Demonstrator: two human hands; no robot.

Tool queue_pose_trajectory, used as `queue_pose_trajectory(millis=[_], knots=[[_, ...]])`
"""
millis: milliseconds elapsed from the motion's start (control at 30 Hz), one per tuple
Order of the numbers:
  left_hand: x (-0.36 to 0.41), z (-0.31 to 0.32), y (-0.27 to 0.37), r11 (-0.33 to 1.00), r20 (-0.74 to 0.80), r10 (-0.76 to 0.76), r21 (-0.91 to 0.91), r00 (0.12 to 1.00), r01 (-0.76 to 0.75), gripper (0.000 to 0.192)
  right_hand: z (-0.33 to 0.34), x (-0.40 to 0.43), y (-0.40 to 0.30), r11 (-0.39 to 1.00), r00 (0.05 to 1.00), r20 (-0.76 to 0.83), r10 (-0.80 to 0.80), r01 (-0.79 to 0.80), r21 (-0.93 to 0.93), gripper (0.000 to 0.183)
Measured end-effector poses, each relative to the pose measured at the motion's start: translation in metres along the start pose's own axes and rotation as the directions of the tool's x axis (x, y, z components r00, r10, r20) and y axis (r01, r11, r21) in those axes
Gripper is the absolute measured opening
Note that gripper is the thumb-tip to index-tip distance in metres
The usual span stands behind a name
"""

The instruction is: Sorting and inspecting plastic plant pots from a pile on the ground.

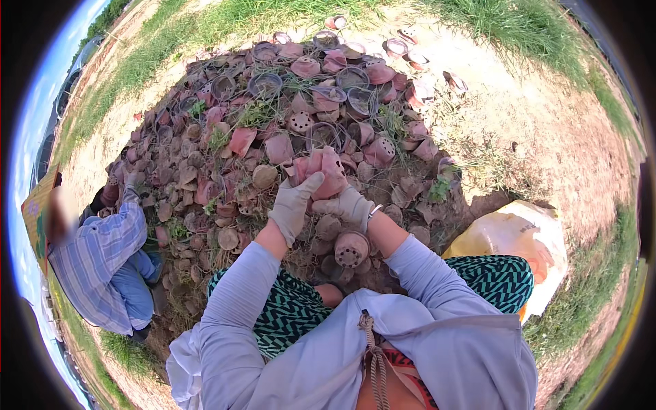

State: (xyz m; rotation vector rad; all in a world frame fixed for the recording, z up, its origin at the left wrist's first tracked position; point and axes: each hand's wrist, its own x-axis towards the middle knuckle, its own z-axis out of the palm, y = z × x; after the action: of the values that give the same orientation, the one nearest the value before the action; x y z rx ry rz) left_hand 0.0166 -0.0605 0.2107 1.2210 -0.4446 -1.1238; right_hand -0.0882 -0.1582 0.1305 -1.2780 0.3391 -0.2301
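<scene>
Before me, both my hands, in pale work gloves, hold crumpled reddish plastic plant pots (328,171) above a large heap of used pots. My left hand (295,206) grips them from the left, thumb on top. On the right, my right hand (347,206) closes round their lower side. A dirty pot with a holed base (351,249) lies bottom up just below my hands, near my feet. Behind the held pots, another pink pot with a holed base (380,152) lies on its side. A round clod of dried soil (264,176) sits left of my left hand.
A co-worker in a striped shirt (97,256) crouches at the left edge of the heap, reaching into it. A white and yellow sack (512,246) lies beside my right knee. Loose pots (396,47) are scattered on the sandy ground at the far side. Weeds grow among the pots.
</scene>
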Motion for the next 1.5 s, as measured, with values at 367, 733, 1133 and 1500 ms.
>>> queue_pose_trajectory(millis=[367,733,1133,1500], knots=[[-0.006,-0.008,0.003,0.980,0.011,-0.196,-0.032,0.980,0.197,0.039,-0.014,-0.005,-0.028,0.838,0.879,-0.133,-0.457,0.376,-0.395,0.082],[-0.003,-0.018,-0.013,0.806,0.179,-0.246,-0.509,0.953,0.303,0.048,0.008,-0.017,0.004,0.956,0.975,-0.128,-0.180,0.204,0.211,0.075],[0.002,-0.023,-0.006,0.959,-0.106,-0.176,-0.244,0.979,0.146,0.042,-0.226,0.031,0.026,0.705,0.694,-0.705,-0.143,-0.429,-0.565,0.038],[0.015,-0.020,-0.001,0.963,-0.155,-0.151,-0.245,0.976,0.110,0.041,-0.211,0.036,0.081,0.915,0.639,-0.765,0.077,-0.350,-0.200,0.028]])
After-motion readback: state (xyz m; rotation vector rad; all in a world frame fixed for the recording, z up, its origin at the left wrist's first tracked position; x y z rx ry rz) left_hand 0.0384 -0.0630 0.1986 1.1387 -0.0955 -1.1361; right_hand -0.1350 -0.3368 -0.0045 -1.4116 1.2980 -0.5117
